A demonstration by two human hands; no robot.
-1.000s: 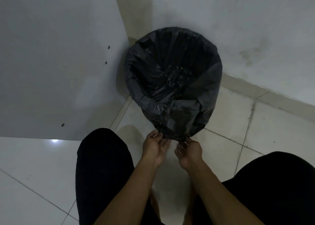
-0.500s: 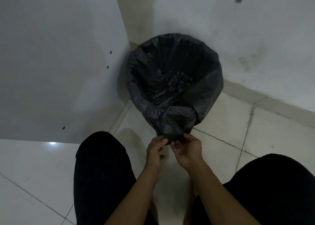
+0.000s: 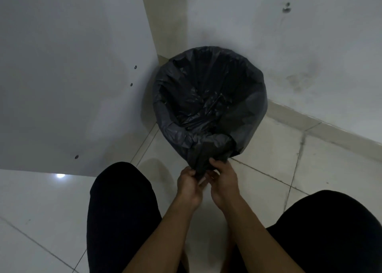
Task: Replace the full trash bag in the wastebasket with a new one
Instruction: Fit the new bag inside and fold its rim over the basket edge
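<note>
No readable text, label, brand, number or sign anywhere in the dim corner. Nothing printed on the black trash bag [image 3: 206, 99], the white wall [image 3: 310, 35] or the floor tiles [image 3: 268, 148].

The trash bag [image 3: 208, 99] is thin black plastic, crinkled, with a dull sheen on its folds. The floor tiles [image 3: 272, 155] are pale, smooth and glossy, and a bright light spot reflects on them. The wall [image 3: 310, 35] is matt white paint with grey stains. The left panel [image 3: 62, 55] looks like smooth matt white board. The trousers [image 3: 119, 210] are matt black cloth.
</note>
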